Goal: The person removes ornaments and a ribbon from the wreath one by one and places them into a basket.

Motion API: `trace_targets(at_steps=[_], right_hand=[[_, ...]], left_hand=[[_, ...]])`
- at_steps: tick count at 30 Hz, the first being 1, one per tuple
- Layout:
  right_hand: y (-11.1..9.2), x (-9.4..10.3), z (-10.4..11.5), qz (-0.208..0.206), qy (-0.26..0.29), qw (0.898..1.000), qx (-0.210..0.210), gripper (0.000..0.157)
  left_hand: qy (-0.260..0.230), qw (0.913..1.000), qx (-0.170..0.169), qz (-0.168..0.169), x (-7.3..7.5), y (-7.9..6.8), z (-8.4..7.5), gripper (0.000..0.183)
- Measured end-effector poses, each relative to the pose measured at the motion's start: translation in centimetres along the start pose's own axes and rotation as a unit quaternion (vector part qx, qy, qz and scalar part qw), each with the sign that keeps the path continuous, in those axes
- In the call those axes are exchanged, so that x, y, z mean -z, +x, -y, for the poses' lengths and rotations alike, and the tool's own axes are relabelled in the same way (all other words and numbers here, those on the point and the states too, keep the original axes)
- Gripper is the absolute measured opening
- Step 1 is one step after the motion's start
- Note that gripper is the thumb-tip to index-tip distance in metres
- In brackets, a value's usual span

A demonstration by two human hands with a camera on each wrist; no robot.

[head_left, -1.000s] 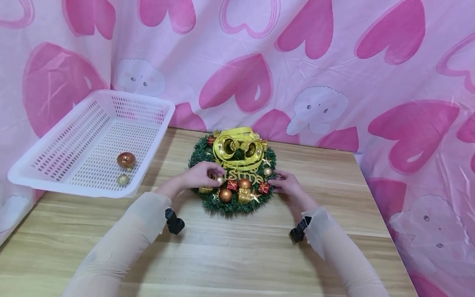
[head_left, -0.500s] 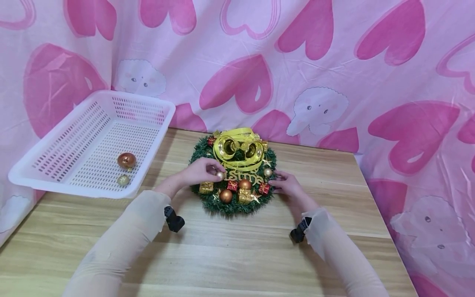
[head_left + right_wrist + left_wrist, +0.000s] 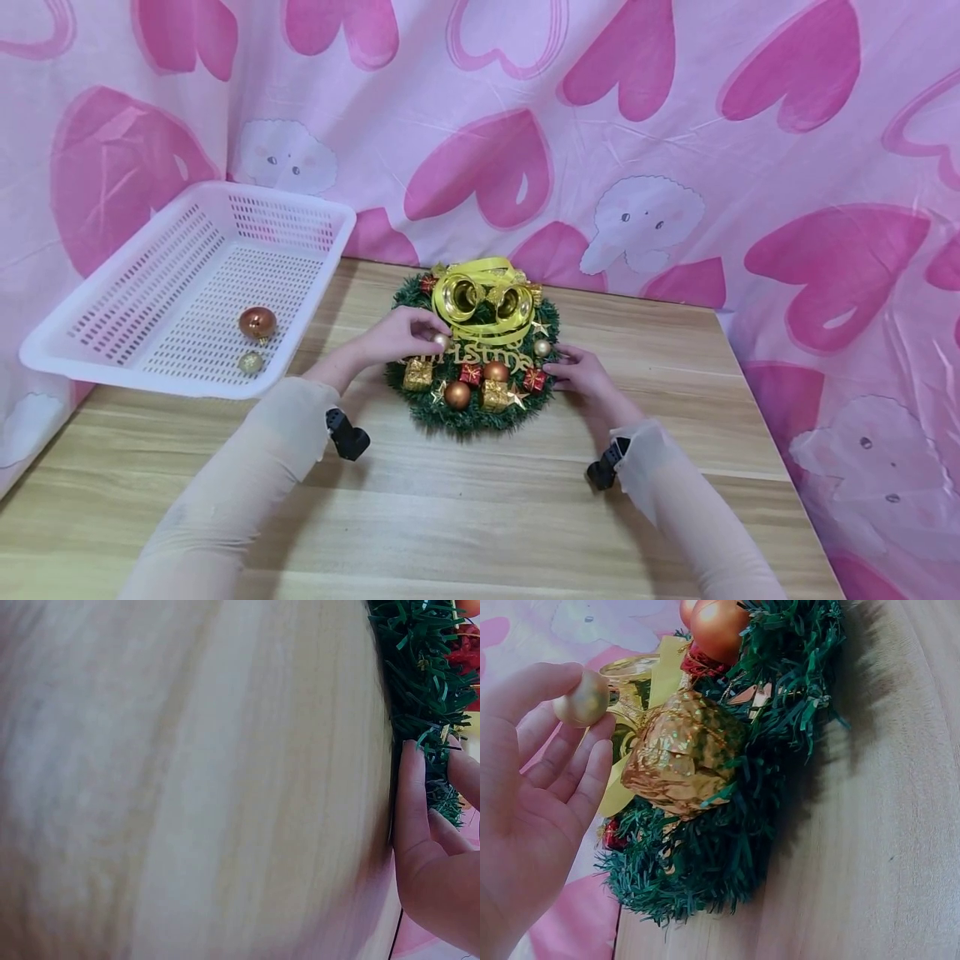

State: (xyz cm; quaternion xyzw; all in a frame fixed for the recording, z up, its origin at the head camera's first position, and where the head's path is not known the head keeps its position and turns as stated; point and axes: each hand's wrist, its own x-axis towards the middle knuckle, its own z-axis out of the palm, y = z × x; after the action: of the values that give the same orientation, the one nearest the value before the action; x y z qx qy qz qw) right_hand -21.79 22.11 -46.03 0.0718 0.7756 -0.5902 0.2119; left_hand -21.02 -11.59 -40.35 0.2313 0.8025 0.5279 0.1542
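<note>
A green tinsel Christmas wreath [image 3: 468, 422] lies on the wooden table, with gold lettering [image 3: 487, 357], two gold bells [image 3: 461, 297], yellow ribbon, small wrapped gift boxes and copper baubles on it. Over its left side my left hand [image 3: 402, 337] pinches a small pale gold bauble [image 3: 583, 700] between thumb and fingers. Beside the bauble in the left wrist view sits a gold foil gift box [image 3: 682, 754] on the wreath. My right hand [image 3: 587, 375] holds the wreath's right edge, thumb and fingers on either side of the green tinsel [image 3: 424, 667].
A white perforated plastic basket [image 3: 191, 385] stands at the left of the table, holding a copper bauble [image 3: 257, 322] and a small gold glitter bauble [image 3: 251, 362]. Pink heart-patterned cloth [image 3: 480, 75] hangs close behind the table [image 3: 480, 517] and along its sides.
My left hand has lifted the small gold bauble slightly up and left, uncovering more of the lettering and the gold gift box. The right hand has stayed at the wreath's edge.
</note>
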Motion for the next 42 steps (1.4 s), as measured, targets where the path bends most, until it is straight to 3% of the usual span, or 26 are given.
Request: trace_targets(at_steps=[12, 21, 35, 42], right_hand=[[0.0, 0.0, -0.1, 0.006, -0.006, 1.000, -0.012, 0.068], [-0.1, 0.0, -0.2, -0.003, -0.008, 1.000, -0.009, 0.067], [0.2, -0.1, 0.0, -0.005, -0.006, 1.000, 0.006, 0.066], [0.3, -0.1, -0.2, -0.005, -0.007, 1.000, 0.006, 0.066]], left_hand=[[0.014, 0.9998, 0.000, -0.010, 1.1, -0.4, -0.3, 0.032], [0.009, 0.9996, 0.023, -0.013, 1.6, -0.7, -0.7, 0.033], [0.012, 0.9999, 0.000, 0.010, 1.3, -0.6, 0.0, 0.032], [0.008, 0.9999, 0.003, -0.009, 1.7, -0.5, -0.3, 0.031]])
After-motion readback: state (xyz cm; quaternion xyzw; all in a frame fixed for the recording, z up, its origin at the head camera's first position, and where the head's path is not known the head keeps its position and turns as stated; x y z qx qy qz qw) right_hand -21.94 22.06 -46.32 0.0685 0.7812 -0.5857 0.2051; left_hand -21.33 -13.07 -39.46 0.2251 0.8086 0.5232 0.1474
